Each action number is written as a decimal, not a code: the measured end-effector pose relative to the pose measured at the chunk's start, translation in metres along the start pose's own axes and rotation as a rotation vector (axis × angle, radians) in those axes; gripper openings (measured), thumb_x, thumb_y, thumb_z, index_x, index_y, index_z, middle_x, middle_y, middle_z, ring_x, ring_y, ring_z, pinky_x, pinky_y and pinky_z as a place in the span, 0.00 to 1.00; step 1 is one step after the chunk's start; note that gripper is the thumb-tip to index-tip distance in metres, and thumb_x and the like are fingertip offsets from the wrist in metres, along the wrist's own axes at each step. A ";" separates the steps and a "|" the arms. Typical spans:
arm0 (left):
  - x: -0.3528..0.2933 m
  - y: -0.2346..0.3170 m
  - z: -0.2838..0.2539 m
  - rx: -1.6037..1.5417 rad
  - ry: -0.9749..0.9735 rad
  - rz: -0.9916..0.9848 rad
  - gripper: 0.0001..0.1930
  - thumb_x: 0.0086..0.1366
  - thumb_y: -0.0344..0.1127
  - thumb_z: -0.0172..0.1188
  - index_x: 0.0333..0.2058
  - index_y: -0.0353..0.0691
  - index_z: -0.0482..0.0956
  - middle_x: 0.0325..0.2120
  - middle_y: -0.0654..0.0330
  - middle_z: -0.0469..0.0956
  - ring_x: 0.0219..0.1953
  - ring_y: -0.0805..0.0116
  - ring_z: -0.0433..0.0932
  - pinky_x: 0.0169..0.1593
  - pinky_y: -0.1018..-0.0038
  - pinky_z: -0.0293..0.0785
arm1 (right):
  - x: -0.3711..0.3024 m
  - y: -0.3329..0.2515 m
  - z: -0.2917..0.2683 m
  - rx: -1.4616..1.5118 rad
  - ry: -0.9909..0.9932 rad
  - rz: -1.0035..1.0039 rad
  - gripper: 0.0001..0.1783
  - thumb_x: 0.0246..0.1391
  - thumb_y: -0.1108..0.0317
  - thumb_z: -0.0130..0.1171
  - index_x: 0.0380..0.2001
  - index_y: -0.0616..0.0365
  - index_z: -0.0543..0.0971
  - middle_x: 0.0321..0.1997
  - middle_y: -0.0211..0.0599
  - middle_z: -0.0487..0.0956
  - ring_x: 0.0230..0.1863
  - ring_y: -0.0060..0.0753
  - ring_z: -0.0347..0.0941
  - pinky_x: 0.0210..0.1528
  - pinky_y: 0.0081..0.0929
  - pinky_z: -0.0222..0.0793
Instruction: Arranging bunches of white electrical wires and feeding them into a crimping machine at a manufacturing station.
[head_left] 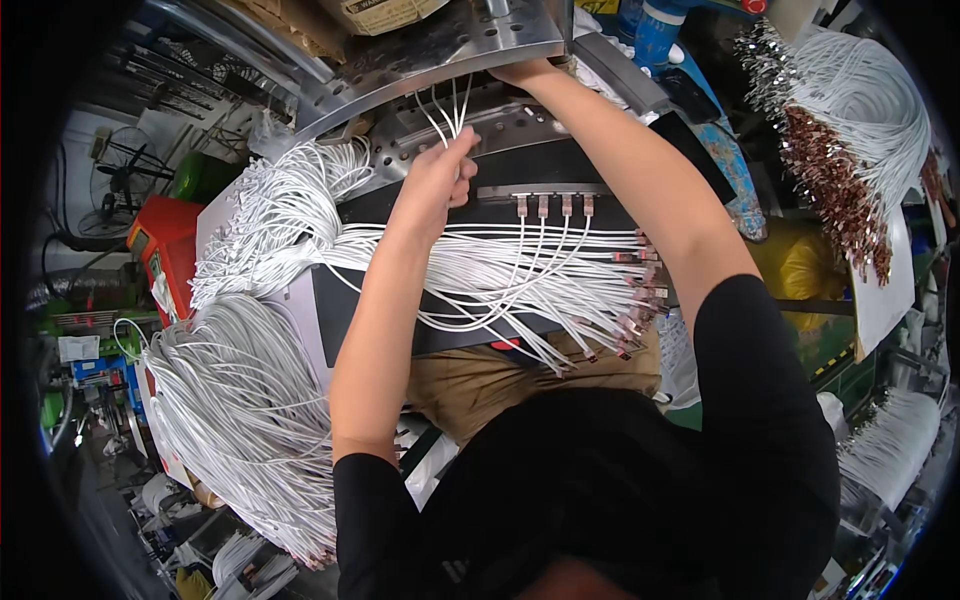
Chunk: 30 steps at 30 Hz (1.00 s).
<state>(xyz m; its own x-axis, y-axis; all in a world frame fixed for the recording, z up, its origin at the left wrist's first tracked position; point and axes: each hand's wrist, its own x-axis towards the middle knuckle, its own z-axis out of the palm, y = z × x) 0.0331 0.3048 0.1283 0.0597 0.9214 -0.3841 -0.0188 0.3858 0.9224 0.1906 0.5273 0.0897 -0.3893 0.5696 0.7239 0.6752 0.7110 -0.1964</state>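
Head: gripping network cables (457, 120) in closed left hand (437, 180) near tabletop's (338, 300) far edge; cannot tell for right hand (526, 72); could snag on steel plate (430, 65) if skewed.

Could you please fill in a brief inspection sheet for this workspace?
Surface: black work surface, largely covered by cables.
Job's things: four plugs lined up along a metal strip.
Clutter: blue container at the upper right.
Hands: left hand grips several white cables; right hand is partly hidden by the perforated metal shelf, grip unclear.
Cables: wide white bundle across the surface; another bundle at lower left.
Surroundings: fan at far left; yellow bag at right.
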 end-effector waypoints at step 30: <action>-0.120 -0.060 0.070 1.011 0.104 1.088 0.09 0.58 0.32 0.67 0.38 0.41 0.80 0.41 0.60 0.79 0.42 0.57 0.78 0.43 0.63 0.77 | -0.144 -0.065 -0.204 0.246 -0.508 0.180 0.16 0.58 0.61 0.64 0.46 0.57 0.82 0.41 0.39 0.74 0.43 0.44 0.72 0.47 0.35 0.68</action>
<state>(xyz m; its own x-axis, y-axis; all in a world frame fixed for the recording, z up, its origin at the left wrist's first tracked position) 0.0968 0.1674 0.1222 0.4009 0.7449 0.5333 0.6797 -0.6321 0.3721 0.3308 0.3149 0.1327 -0.5747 0.7727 0.2696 0.6167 0.6254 -0.4781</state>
